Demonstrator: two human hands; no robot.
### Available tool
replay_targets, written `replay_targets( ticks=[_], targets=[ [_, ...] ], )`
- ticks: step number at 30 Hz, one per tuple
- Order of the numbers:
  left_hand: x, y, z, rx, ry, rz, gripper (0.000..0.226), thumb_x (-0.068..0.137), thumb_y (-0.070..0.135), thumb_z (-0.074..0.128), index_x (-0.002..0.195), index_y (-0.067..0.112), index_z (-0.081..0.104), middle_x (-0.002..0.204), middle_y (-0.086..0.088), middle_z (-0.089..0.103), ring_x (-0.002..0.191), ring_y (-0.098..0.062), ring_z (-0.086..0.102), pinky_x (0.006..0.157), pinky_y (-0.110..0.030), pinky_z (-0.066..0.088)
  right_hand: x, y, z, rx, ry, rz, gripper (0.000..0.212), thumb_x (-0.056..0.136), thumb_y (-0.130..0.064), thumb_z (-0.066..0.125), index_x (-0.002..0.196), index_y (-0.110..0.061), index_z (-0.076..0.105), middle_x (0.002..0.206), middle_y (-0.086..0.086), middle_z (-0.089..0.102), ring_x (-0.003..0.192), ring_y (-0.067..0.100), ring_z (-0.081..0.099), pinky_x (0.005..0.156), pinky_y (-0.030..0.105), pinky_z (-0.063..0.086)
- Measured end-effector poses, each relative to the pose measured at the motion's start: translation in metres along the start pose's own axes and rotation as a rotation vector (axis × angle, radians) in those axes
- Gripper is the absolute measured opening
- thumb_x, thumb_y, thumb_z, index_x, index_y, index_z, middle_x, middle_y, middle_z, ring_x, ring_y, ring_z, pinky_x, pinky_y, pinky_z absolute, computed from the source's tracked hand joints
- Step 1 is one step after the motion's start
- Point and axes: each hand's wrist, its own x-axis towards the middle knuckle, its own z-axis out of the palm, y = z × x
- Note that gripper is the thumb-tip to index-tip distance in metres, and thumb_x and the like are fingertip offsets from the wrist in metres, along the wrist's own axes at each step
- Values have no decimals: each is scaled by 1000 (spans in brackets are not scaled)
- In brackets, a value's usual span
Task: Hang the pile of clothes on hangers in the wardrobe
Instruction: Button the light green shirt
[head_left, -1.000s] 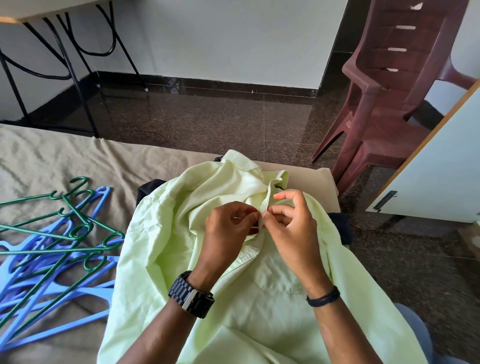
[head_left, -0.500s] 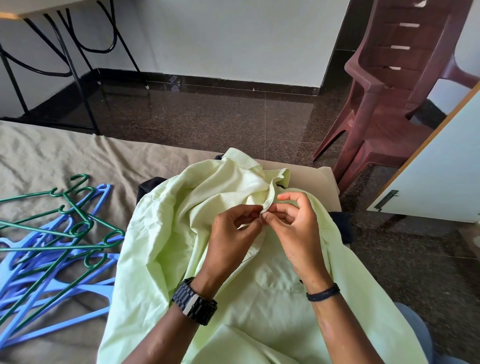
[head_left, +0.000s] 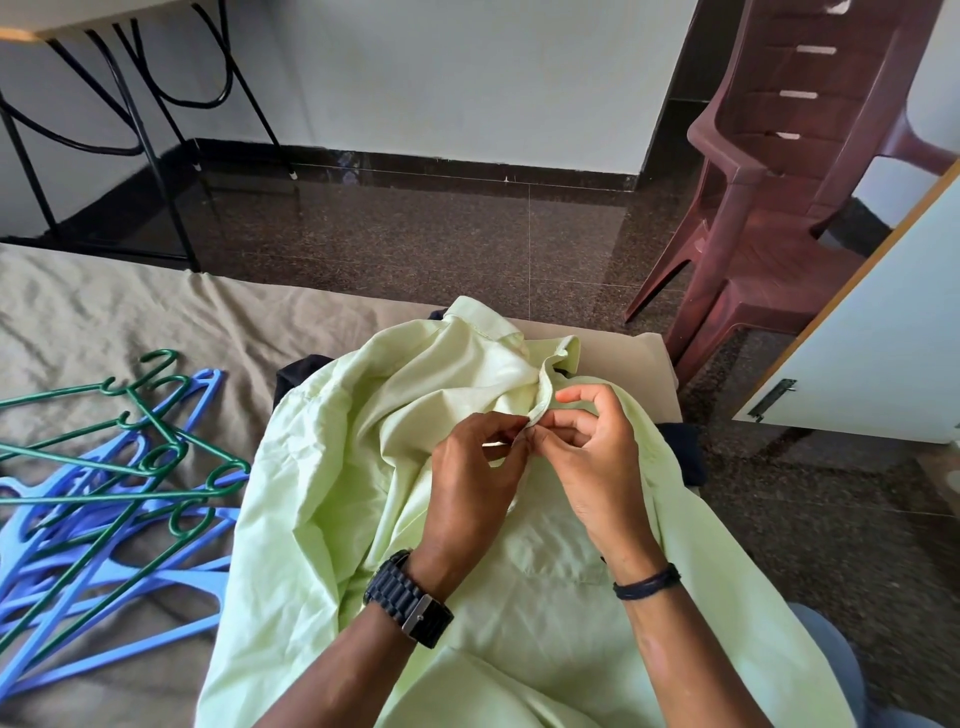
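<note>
A pale green shirt (head_left: 332, 499) lies spread over a pile of dark clothes (head_left: 298, 371) on the bed. Both hands meet at its collar opening. My left hand (head_left: 472, 478) pinches the placket edge from the left, and my right hand (head_left: 592, 457) pinches the collar band from the right, fingertips almost touching. A heap of blue and green plastic hangers (head_left: 104, 499) lies on the bed to the left of the shirt. What sits between my fingertips is hidden.
The bed has a grey-brown sheet (head_left: 104, 317). A maroon plastic chair (head_left: 769, 208) stands on the dark floor at the right. A white wardrobe door (head_left: 883, 338) juts in from the right edge. Black table legs (head_left: 140, 119) stand at the back left.
Both hands have lifted slightly toward the collar band and keep working the same spot. The fingers have shifted from the placket below the collar up to its edge.
</note>
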Motion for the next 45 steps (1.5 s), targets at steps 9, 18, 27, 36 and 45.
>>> replay_targets(
  ticks=[9,18,27,36,45],
  targets=[
    [6,-13,3,-233,-24,-195,8,81,6,73,89,8,73,81,-4,74,77,-14,68,73,-26,53,2,8,0,48,10,66,42,75,0,76,102,-21,51,81,4,73,77,15,71,80,30,54],
    [11,-17,-4,-710,-155,-468,15,89,-8,55,86,0,67,82,-15,70,77,-18,66,73,-21,54,-4,8,3,-65,-17,-82,40,80,2,72,104,-20,49,82,-3,70,75,6,68,75,19,53],
    [23,-6,-8,-833,-209,-630,16,89,-7,50,81,-1,63,75,-13,65,67,-18,62,62,-20,54,7,8,-7,90,-116,-34,44,78,11,68,98,-18,43,75,1,55,70,12,58,74,25,52],
    [54,-10,-17,-555,-549,-475,24,94,-7,44,102,8,61,96,-2,71,77,-12,67,73,-22,52,21,7,-5,-447,81,-216,19,82,1,65,93,-12,55,82,0,60,78,17,61,71,28,49],
    [23,-26,-37,129,-441,-104,24,83,-1,64,86,22,64,87,3,68,80,-7,67,74,-21,53,-36,46,14,-565,-139,-241,11,87,-24,66,87,-17,58,70,-4,58,65,11,55,64,28,48]
  ],
)
